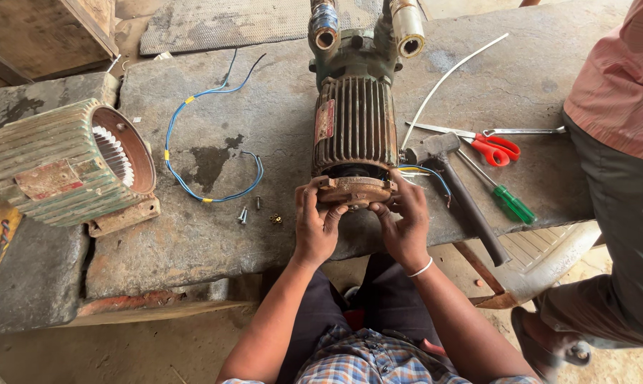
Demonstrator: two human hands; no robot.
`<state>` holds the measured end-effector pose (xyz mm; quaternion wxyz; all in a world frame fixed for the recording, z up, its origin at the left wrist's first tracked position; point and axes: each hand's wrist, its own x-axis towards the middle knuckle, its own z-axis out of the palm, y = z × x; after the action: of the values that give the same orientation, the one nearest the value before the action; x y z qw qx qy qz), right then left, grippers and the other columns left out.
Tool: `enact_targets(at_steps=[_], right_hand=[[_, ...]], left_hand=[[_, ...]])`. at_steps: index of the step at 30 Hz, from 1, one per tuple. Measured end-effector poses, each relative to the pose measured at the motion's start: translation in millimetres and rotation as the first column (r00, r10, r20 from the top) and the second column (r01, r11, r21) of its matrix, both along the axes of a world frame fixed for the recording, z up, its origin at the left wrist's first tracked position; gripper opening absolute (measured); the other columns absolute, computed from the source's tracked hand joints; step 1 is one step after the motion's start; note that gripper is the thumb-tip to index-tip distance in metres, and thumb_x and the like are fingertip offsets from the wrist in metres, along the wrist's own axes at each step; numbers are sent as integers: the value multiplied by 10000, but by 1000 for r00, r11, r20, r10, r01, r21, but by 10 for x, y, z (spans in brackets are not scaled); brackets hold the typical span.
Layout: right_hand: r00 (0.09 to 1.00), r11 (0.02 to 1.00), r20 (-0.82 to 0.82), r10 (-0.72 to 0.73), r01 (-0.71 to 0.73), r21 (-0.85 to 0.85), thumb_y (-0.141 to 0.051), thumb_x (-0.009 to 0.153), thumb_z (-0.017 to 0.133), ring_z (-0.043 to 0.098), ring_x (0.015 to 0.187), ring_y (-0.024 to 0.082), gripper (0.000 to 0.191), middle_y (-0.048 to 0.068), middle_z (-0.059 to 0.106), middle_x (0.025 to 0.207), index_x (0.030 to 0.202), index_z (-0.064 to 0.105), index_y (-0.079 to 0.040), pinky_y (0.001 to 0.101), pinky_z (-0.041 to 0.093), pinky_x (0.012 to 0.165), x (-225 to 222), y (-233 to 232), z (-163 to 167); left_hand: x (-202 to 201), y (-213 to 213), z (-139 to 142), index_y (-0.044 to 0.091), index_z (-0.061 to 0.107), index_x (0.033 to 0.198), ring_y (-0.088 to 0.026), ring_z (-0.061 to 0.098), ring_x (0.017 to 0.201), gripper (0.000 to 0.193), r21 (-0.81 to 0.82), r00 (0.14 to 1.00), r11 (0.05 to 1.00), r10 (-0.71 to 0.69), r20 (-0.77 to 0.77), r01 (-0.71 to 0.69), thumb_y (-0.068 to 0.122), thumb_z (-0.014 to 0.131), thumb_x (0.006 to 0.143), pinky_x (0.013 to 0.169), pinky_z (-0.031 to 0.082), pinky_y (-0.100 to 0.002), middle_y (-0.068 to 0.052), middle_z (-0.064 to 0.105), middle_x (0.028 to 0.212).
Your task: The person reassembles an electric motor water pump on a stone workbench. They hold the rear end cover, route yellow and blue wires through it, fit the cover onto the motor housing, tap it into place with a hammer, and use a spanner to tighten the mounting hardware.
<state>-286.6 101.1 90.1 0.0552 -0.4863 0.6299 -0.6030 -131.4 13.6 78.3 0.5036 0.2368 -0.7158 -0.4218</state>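
Observation:
A ribbed, rusty green electric motor (355, 121) lies on a grey stone slab (193, 235), its pipe ports pointing away from me. Its round end cover (355, 190) sits at the near end of the motor. My left hand (315, 226) grips the cover's left side. My right hand (405, 220), with a white band on the wrist, grips its right side. Blue and yellow wires (424, 171) come out beside my right hand.
A second ribbed motor housing (72, 163) lies at left. A blue wire loop (193, 142), small screws (243, 213), a hammer (456, 185), red-handled scissors (492, 148), a green screwdriver (510, 203) and a white cable (449, 75) lie on the slab. Another person (620, 178) stands at right.

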Motion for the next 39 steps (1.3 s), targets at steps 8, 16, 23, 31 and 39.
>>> enact_targets(at_steps=[8, 16, 23, 31, 39], right_hand=[[980, 998, -196, -37, 25, -65, 45, 1028, 667, 709, 1020, 123, 279, 74, 707, 1100, 1296, 645, -31, 273, 577, 917, -900, 196, 558], [890, 725, 63, 452, -408, 555, -223, 964, 674, 672, 885, 132, 287, 84, 762, 962, 1178, 726, -38, 302, 566, 798, -1633, -433, 686], [770, 520, -104, 629, -318, 793, -355, 925, 688, 730, 814, 189, 327, 67, 788, 919, 1119, 766, -103, 369, 568, 779, -1622, -594, 697], [648, 802, -562, 514, -129, 584, -189, 899, 683, 697, 876, 327, 191, 124, 739, 911, 1051, 766, -109, 442, 535, 817, -1503, -418, 764], [661, 898, -648, 378, -91, 431, -236, 915, 702, 687, 894, 317, 194, 116, 728, 890, 1014, 751, -78, 440, 528, 804, -1421, -272, 722]], left_hand=[[-46, -9, -78, 67, 383, 1497, -273, 605, 1279, 556, 19, 998, 1000, 3, -60, -2, 201, 658, 1033, 974, 602, -379, -138, 369, 1393], [-70, -13, -111, 83, 341, 1517, -260, 553, 1307, 611, -49, 999, 998, 35, 4, -35, 353, 609, 1039, 911, 619, -363, -140, 372, 1375], [-80, -11, -142, 73, 347, 1524, -252, 578, 1290, 641, -46, 998, 997, 56, 28, -54, 388, 598, 1025, 899, 624, -347, -134, 381, 1382], [-78, -5, -93, 37, 362, 1508, -259, 636, 1224, 621, -55, 997, 995, 82, 10, -81, 324, 636, 1031, 892, 628, -353, -150, 415, 1358], [-104, 64, 32, 9, 340, 1528, -308, 653, 1226, 654, -146, 978, 968, 207, 3, -205, 265, 671, 1026, 891, 631, -350, -191, 452, 1391]])
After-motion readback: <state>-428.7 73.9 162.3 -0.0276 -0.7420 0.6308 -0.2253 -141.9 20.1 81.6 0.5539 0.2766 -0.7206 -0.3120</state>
